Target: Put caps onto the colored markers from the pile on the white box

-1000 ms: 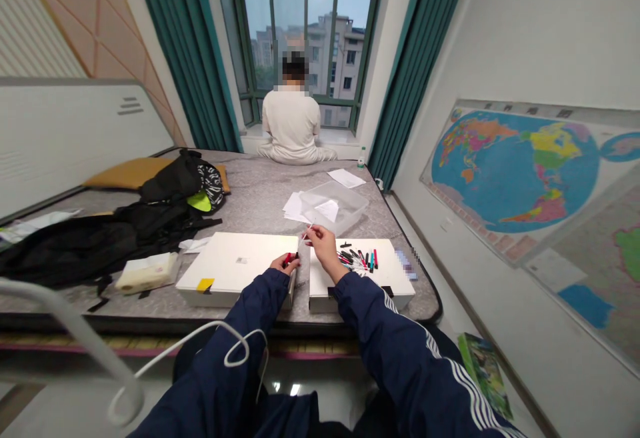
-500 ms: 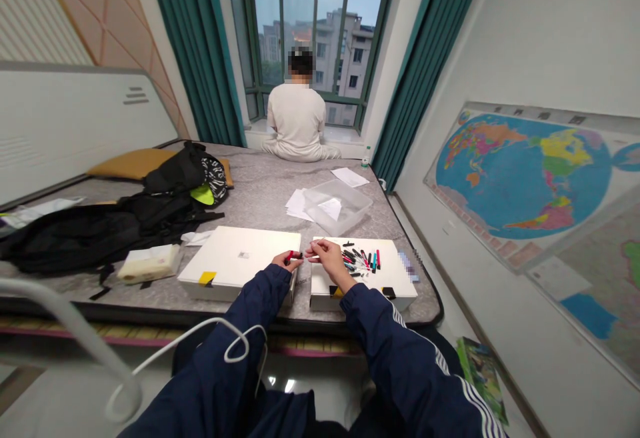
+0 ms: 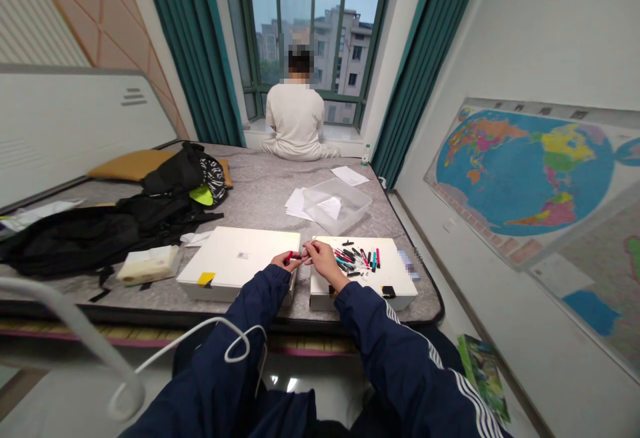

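My left hand (image 3: 286, 262) is closed on a short red-and-black pen part (image 3: 295, 255), held over the right edge of the left white box (image 3: 260, 241). Fingers pinched, my right hand (image 3: 323, 259) meets the left fingertips at the end of that part. A thin pale rod (image 3: 315, 239) pokes up from the right fingers, too small to identify surely. On the right white box (image 3: 395, 271), beside my right hand, lies a loose pile of pen parts (image 3: 356, 258): black, red and teal pieces with thin white ones.
A clear plastic bin (image 3: 345, 208) and white papers (image 3: 297, 205) lie beyond the boxes. To the left are a tissue pack (image 3: 149, 266) and a black backpack (image 3: 75, 231). A person (image 3: 296, 118) sits by the window. A white cable (image 3: 200, 323) loops over my left sleeve.
My right hand has moved slightly left, and its fingertips now meet those of my left hand at the red-and-black pen part. The left hand has stayed nearly still.
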Tool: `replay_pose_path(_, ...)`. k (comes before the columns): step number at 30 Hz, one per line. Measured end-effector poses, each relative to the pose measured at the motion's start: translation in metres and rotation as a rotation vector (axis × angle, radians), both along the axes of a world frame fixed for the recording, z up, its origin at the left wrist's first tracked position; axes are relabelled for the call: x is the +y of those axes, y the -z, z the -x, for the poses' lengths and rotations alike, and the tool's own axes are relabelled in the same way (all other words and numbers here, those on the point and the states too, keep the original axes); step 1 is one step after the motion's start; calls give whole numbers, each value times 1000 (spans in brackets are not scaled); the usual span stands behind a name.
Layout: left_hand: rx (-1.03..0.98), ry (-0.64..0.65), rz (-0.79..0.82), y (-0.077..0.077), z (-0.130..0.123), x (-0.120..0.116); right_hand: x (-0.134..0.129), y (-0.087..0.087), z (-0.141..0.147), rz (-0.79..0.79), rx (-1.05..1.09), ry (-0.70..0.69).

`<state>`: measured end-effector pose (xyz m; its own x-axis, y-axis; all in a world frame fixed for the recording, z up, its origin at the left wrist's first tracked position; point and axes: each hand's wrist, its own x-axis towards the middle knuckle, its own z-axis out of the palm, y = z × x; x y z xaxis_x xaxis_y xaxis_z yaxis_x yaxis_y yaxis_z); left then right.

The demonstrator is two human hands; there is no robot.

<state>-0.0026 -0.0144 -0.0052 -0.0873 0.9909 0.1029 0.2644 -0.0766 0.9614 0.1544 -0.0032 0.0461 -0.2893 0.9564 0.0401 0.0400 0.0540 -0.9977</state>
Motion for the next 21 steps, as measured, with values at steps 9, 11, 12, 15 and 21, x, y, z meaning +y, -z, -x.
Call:
replay_pose_path(9,-1,-26,-6,7,1,2,1,6,-2,-67,-26,21)
replay_pose_path(11,5,-15,-16,9,2,3,1,10,-2,-65,-73,-3)
replay_pose_path(12,6,-13,-23,11,2,3,1,11,-2,-71,-107,-11)
replay_pose_path(15,9,-11,-40,13,3,5,1,14,0,-148,-237,-8)
replay_pose_path(21,23,-22,-59,22,5,9,4,9,0,-304,-393,55)
